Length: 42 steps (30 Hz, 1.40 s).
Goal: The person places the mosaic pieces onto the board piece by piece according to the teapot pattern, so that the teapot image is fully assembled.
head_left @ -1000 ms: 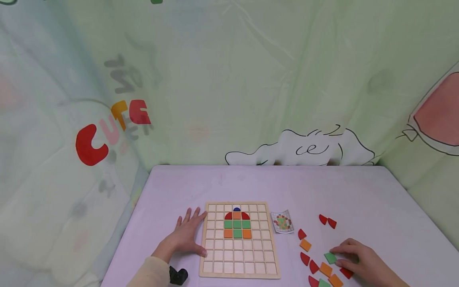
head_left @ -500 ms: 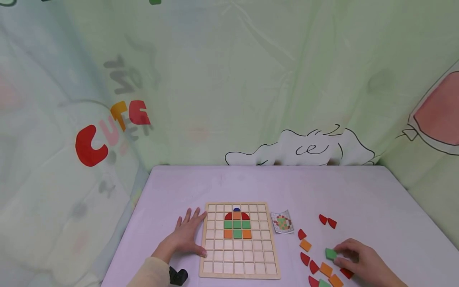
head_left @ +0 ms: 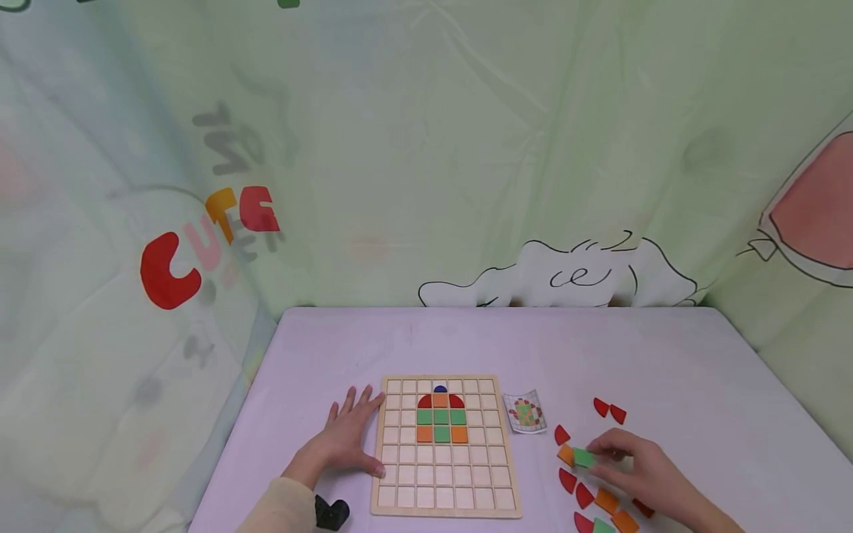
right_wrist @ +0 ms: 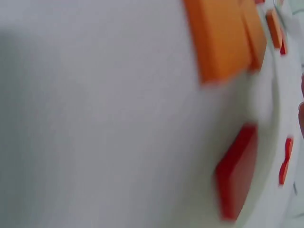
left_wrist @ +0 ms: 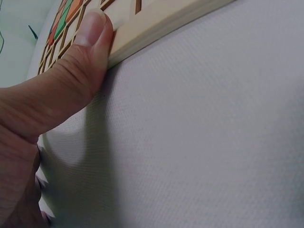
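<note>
Perhaps a booth: cartoon-printed curtains (head_left: 400, 148)

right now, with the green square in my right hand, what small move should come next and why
Probably carry the green square left over the board, toward its bare slots: the right hand pinches the square, while the left hand rests on the board's edge. Which slot, I can't tell; the pattern on the card is too small to read.

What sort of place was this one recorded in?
Probably a small tabletop booth indoors, though nothing names it. Printed cloth with cartoon drawings hangs behind and beside a pale table, on which lie a gridded wooden board and loose colored tiles.
</note>
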Motion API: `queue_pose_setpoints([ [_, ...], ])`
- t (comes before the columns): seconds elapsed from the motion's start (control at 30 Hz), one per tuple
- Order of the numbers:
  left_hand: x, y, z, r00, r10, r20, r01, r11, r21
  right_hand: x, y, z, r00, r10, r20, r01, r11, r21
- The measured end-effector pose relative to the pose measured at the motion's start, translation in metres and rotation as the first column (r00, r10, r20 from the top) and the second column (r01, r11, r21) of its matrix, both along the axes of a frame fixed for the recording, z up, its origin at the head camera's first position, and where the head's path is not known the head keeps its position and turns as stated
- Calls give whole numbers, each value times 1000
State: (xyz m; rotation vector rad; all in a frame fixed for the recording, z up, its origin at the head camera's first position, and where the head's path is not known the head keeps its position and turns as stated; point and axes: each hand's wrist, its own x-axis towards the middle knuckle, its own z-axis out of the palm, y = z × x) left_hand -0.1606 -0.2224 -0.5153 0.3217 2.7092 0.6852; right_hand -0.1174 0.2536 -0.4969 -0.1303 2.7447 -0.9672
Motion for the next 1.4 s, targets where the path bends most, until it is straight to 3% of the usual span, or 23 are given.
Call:
queue_pose_setpoints([
  [0.1, 0, 0, 0, 1000, -3, 3, 3, 1000, 1, -3, -12, 1, 999, 31, -13, -32, 999, -30],
  [0.27, 0, 0, -1, 1000, -4, 12, 4, 1000, -3, -10, -33, 1, 989, 145, -40, -149, 982, -116],
  [0.43, 0, -1, -2, 1000, 1, 18, -1, 1000, 2, -17, -55, -2, 965, 255, -59, -262, 946, -190],
  [0.63, 1, 0, -4, 1000, 11, 21, -12, 1000, 12, -24, -81, -7, 927, 346, -143, -369, 910, -188],
  [0.93, 1, 1, -3, 999, 26, 23, -26, 1000, 15, -30, -108, -8, 925, 365, -104, -379, 903, -203],
  [1.4, -2, 1, -8, 999, 23, 35, -23, 1000, 4, -36, -135, -8, 923, 365, -125, -376, 923, -79],
])
